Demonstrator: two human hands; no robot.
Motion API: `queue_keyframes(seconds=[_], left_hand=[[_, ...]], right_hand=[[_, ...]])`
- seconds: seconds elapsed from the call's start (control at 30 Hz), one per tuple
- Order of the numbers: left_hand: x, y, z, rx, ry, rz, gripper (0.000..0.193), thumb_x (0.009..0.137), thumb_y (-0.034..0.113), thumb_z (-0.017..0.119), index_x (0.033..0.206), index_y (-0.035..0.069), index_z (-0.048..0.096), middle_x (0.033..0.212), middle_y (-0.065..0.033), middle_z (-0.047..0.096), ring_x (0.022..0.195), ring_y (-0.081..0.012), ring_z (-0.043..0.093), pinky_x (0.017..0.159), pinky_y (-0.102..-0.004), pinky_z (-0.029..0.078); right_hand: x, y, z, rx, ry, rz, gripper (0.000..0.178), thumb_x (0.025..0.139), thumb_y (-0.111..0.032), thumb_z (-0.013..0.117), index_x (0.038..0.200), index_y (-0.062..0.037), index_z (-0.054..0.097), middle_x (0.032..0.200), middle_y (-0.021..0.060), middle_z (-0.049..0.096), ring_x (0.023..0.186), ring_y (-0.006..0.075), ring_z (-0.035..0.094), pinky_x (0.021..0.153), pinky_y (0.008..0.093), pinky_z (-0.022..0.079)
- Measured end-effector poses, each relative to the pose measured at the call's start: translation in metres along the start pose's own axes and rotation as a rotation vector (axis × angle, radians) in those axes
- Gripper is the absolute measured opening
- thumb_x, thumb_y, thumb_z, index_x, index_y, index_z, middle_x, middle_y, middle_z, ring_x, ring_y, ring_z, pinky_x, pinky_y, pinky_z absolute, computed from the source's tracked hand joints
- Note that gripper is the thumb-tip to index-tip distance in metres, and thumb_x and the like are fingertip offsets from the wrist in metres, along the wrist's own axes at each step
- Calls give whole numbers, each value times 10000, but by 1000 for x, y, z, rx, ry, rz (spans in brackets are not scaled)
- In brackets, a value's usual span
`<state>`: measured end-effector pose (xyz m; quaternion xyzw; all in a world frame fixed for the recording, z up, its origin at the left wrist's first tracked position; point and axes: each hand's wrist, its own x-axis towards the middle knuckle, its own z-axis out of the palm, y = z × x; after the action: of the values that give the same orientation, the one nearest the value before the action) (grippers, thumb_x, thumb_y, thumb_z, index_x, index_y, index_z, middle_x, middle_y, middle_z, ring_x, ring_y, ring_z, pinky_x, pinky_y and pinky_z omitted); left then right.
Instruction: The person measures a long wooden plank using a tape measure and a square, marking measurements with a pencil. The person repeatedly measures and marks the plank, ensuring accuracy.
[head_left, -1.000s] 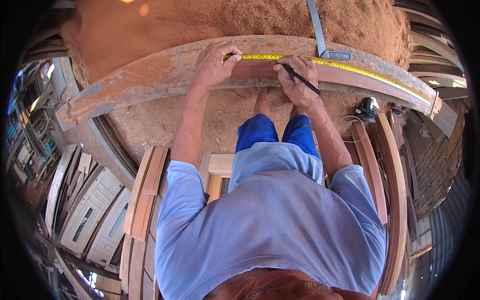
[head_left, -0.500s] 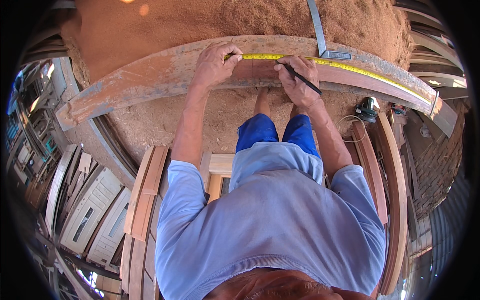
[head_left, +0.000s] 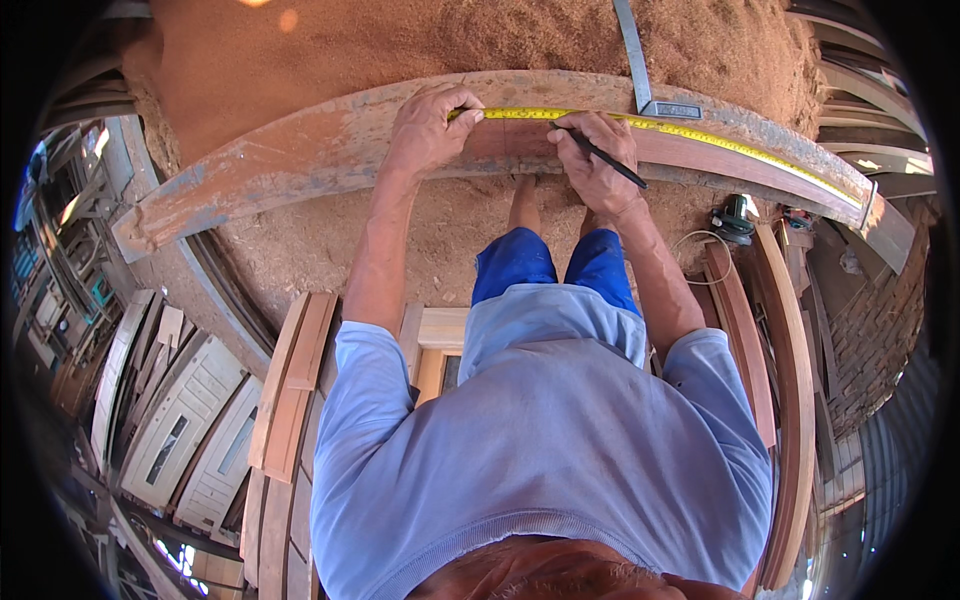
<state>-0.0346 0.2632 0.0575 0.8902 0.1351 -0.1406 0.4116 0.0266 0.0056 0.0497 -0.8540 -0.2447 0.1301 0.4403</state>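
Observation:
A yellow tape measure (head_left: 740, 148) is stretched along a reddish wooden board (head_left: 690, 160) that lies on a worn workbench plank (head_left: 270, 165). My left hand (head_left: 432, 125) pinches the tape near its left visible part between thumb and fingers. My right hand (head_left: 600, 155) is closed around a black pencil-like marker (head_left: 618, 168), its tip near the tape's lower edge and the hand resting over tape and board. Just right of that hand, a try square (head_left: 672, 109) lies on the bench with its metal blade pointing away from me.
Brown sawdust (head_left: 480, 40) is heaped beyond the bench. A dark green power tool (head_left: 733, 220) with a pale cord sits at the right. Long timber pieces (head_left: 785, 400) stand on my right, more boards (head_left: 290, 390) on my left, with pale panelled doors (head_left: 180, 430) farther left.

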Motion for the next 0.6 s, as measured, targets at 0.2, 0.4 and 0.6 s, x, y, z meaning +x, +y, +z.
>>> queue_keyframes(seconds=[0.2,0.4,0.6], left_hand=[[0,0,0,19,5,11,148,931,239,734,974,98,734,919,-84,733,954,-315,676,897,-446,518],[0,-3,1,7,-2,23,140,933,239,729,974,105,731,961,-74,734,972,-314,669,915,-446,513],[2,-8,4,-9,-22,8,143,932,238,726,978,103,724,960,-72,728,994,-319,659,929,-447,508]], right_hand=[[-3,-5,-2,111,-36,19,140,870,-167,741,992,-102,719,847,89,723,830,305,683,798,439,448],[-3,-11,6,-17,17,-36,115,876,-144,763,949,-68,717,824,113,706,809,325,677,810,428,486],[-4,-8,9,-59,21,-46,112,882,-143,756,954,-79,698,844,109,710,844,327,682,822,444,476]])
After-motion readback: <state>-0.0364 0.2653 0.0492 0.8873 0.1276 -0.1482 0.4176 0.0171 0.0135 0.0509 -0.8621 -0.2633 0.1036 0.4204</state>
